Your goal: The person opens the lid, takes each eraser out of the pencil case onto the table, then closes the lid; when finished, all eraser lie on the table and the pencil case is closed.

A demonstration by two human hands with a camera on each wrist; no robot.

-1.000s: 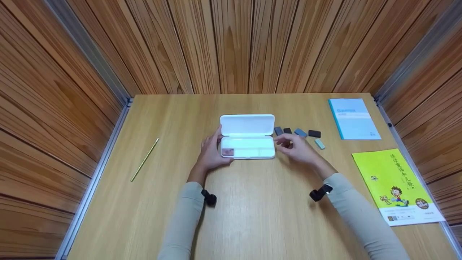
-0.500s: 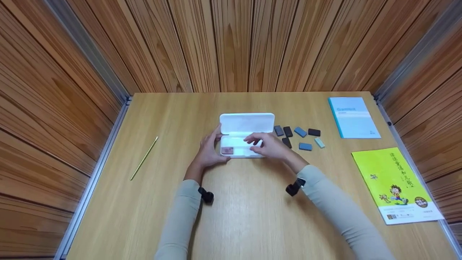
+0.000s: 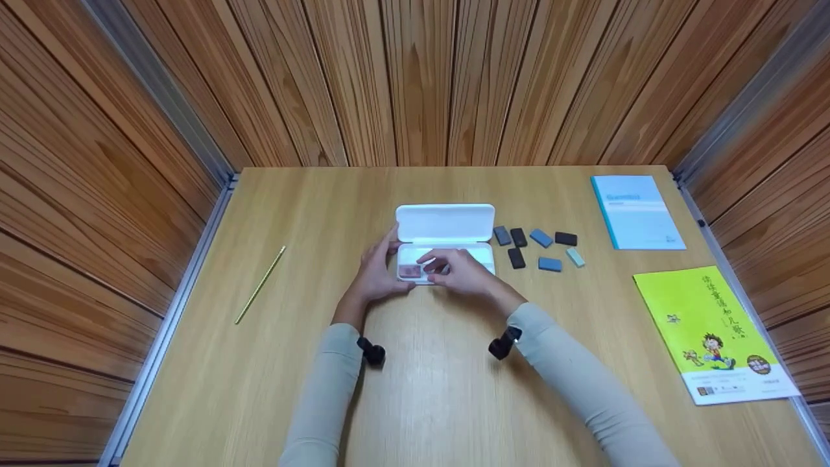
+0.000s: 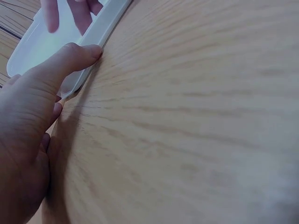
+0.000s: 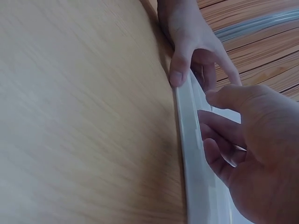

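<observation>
A white case (image 3: 480,259) lies open at the table's middle, its lid (image 3: 445,224) folded back. A pink eraser (image 3: 408,270) sits in the tray's left end. My left hand (image 3: 388,263) grips the case's left end, with the thumb (image 4: 70,58) against the front rim (image 4: 100,32). My right hand (image 3: 438,266) hovers over the tray with curled fingers (image 5: 219,140) dipping inside, close to the pink eraser. Nothing shows plainly between those fingers. Both hands meet at the case rim (image 5: 189,140) in the right wrist view.
Several dark and blue erasers (image 3: 541,239) lie just right of the case. A blue booklet (image 3: 635,213) and a yellow-green book (image 3: 707,331) lie at the right. A thin pencil (image 3: 260,285) lies far left. Wooden walls enclose the table (image 3: 441,389).
My right hand has travelled left from beside the loose erasers to over the tray's left part. The left hand and the case stayed put.
</observation>
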